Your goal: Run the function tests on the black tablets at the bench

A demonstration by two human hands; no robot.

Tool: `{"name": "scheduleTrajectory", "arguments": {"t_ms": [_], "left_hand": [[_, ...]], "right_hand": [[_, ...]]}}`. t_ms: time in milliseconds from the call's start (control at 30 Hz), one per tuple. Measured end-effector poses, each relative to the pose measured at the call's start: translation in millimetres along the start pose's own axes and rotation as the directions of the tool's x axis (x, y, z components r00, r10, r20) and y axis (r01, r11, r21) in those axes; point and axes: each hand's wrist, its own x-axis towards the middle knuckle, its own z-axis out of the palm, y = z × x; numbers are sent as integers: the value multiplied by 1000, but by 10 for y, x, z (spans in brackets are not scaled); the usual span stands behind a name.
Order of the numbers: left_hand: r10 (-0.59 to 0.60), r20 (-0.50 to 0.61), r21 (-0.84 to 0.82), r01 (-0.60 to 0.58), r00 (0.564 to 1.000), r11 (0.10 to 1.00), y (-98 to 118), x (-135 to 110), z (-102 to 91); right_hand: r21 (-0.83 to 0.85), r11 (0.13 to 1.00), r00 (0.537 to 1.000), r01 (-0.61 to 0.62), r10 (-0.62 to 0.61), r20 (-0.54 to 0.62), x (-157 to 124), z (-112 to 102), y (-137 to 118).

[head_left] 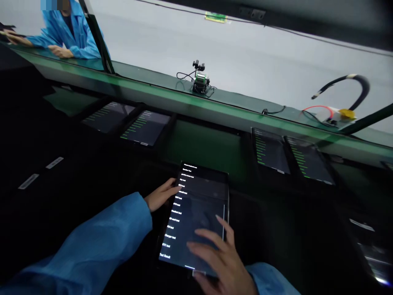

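The tablet (196,205) lies between the fingers of both hands. The left hand (158,199) is clamped on its upper left edge, thumb at the screen's rim, other fingers partly hidden behind it. The right hand (225,260) has its fingers spread apart over the lower screen, hiding part of it; whether a fingertip touches the glass, I cannot tell. Beyond the fingers, dim tablets (270,151) lie left and right of a bare patch of worktop (208,143), their small text unreadable. A shiny thing (377,260) right of the right fingers is blurred and cut off.
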Motion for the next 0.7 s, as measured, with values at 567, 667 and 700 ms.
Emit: {"name": "scheduleTrajectory", "arguments": {"t_ms": [567, 667, 700], "left_hand": [[35, -57, 18, -34, 998, 999, -31, 18, 13], [44, -79, 20, -43, 996, 999, -65, 33, 5], [48, -82, 18, -46, 996, 999, -68, 31, 4]], "right_hand": [[-25, 988, 961, 150, -151, -232, -32, 326, -187], [-22, 988, 988, 154, -154, 11, -35, 333, -186], [-24, 984, 982, 179, -177, 65, -41, 363, -183]]}}
